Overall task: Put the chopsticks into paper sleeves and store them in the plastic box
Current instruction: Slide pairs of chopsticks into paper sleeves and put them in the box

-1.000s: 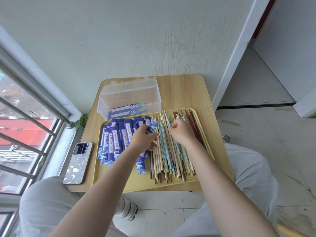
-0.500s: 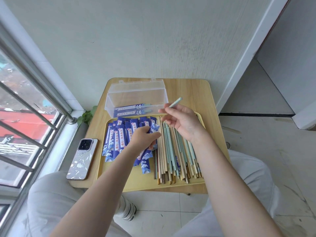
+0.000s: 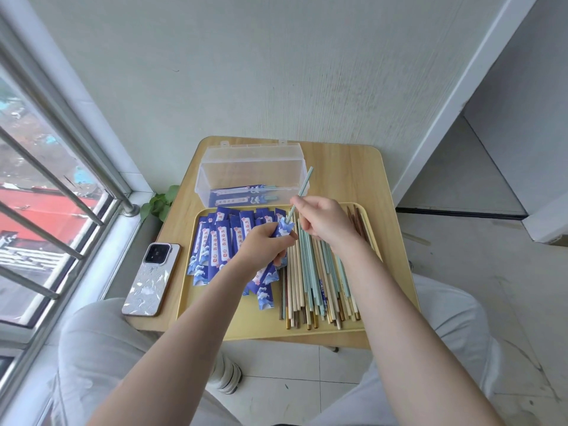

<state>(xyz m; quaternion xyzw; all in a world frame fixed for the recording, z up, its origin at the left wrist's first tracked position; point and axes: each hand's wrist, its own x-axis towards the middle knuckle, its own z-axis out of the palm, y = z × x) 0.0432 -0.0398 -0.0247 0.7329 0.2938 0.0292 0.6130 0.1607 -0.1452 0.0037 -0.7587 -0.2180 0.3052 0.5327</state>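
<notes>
right, head view, looking down at my lap and a small wooden table [image 3: 353, 176] with rounded corners pushed against a pale textured wall [image 3: 246, 72]. my left hand [image 3: 264, 244] is curled around a blue paper sleeve [image 3: 284, 229], gripping it with its open mouth tipped up. my right hand [image 3: 322, 221] is pinching a pale teal chopstick [image 3: 302, 190] between thumb and fingertips, the stick slanting up and away over the box, its lower tip sitting right at the sleeve's mouth. how far it is inside i can't tell.

under both hands sits a yellow tray [image 3: 246, 324] taking up most of the table. its left half carries a fanned pile of blue sleeves [image 3: 221, 241] printed with waves and white label strips. its right half holds the loose chopsticks [image 3: 313, 284], a bundle of cream, teal and dark brown sticks lying lengthwise, ends pointing toward me.

behind the tray, touching its far edge, the clear plastic box [image 3: 250, 167] stands open with a few filled sleeves lying on its floor.

left of the tray a phone [image 3: 152, 278] in a silvery case lies camera side up near the table edge. further left, a window with metal bars [image 3: 46, 179], red rooftops outside, and a little green plant [image 3: 159, 204] at the sill corner. right side, a white door frame [image 3: 461, 87] and grey tiled floor [image 3: 491, 302]. my knees in light trousers flank the table.
</notes>
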